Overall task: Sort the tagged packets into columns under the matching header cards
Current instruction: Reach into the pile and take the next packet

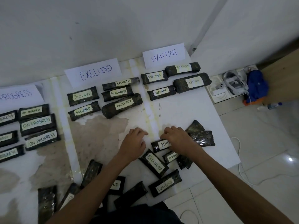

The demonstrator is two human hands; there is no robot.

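Note:
White header cards lie along the wall: EXCLUDED (pixel 95 72), WAITING (pixel 164 55), and a partly cut-off one reading PROGRESS (pixel 17 94). Dark packets with paper tags sit in columns under each. Loose packets are scattered near me, among them one tagged FINIS (pixel 159 145), one tagged EXCLUDED (pixel 154 162) and one tagged WAITING (pixel 165 183). My left hand (pixel 134 143) rests on the sheet with curled fingers and nothing in it. My right hand (pixel 178 138) hovers with bent fingers over the FINIS packet, covering part of its tag; no grip shows.
The packets lie on a white sheet (pixel 186 110) on the floor against a white wall. To the right sit a white headset (pixel 233 83), a blue bag (pixel 256 84), a bottle (pixel 273 105) and a white cable (pixel 241 167) on the tiles.

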